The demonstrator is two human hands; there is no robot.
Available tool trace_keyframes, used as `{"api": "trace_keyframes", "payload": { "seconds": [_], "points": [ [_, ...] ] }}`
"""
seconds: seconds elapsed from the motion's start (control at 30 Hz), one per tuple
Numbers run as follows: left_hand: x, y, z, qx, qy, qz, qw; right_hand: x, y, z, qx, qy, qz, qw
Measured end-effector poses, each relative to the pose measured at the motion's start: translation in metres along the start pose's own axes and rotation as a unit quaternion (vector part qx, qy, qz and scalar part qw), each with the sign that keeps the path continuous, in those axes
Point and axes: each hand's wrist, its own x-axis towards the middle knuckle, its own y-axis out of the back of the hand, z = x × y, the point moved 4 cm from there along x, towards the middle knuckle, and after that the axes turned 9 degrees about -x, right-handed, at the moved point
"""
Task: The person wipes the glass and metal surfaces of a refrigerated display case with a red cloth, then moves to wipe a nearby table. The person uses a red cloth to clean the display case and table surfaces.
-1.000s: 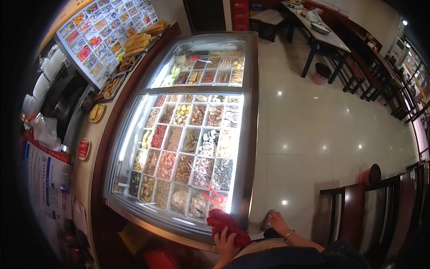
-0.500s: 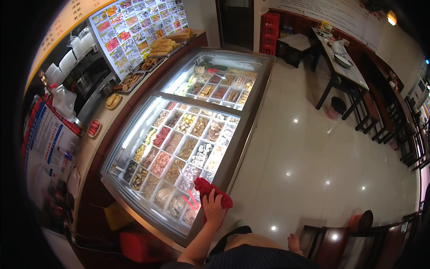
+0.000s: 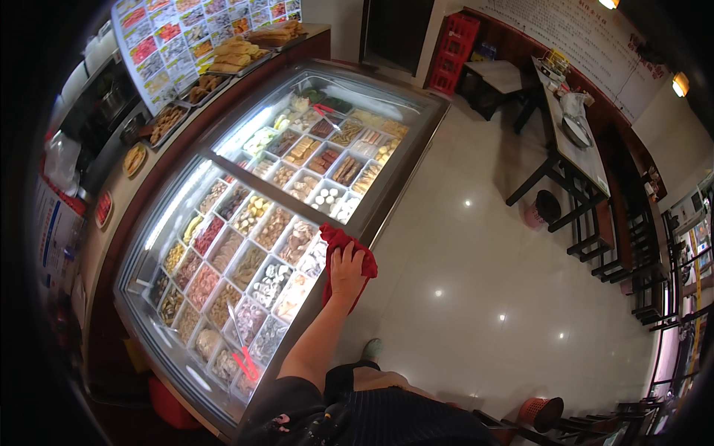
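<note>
A red cloth (image 3: pixel 335 237) lies bunched on the right rim of a glass case (image 3: pixel 377 207) beneath the left hand (image 3: pixel 346 273), fingers slightly spread, seemingly to pin its folds; inside, food (image 3: pixel 251 214) sits sorted, likely for display; red tongs (image 3: pixel 246 364) lie at the near end.

Long table (image 3: pixel 593 168) near the printed wall (image 3: pixel 554 30) — metal bowl (image 3: pixel 576 134) on top, dark bin (image 3: pixel 547 204) on the floor (image 3: pixel 446 256) beside it. Red crates (image 3: pixel 453 56) stacked near the dark doorway (image 3: pixel 396 33) — low table (image 3: pixel 494 74) adjacent.
</note>
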Motion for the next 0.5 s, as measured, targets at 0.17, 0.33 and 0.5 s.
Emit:
{"api": "trace_keyframes", "payload": {
  "seconds": [0.17, 0.33, 0.5],
  "points": [
    [0.086, -0.051, 0.005, 0.028, 0.002, -0.008, 1.0, 0.067, 0.11, -0.012, 0.003, -0.097, -0.073, 0.993],
    [0.156, -0.088, 0.02, -0.013, 0.031, -0.01, 0.999, 0.177, 0.177, 0.004, 0.066, -0.144, -0.069, 0.985],
    [0.185, -0.107, 0.02, -0.021, 0.078, -0.033, 0.996, 0.296, 0.24, 0.034, -0.087, 0.014, -0.069, 0.994]
  ]
}}
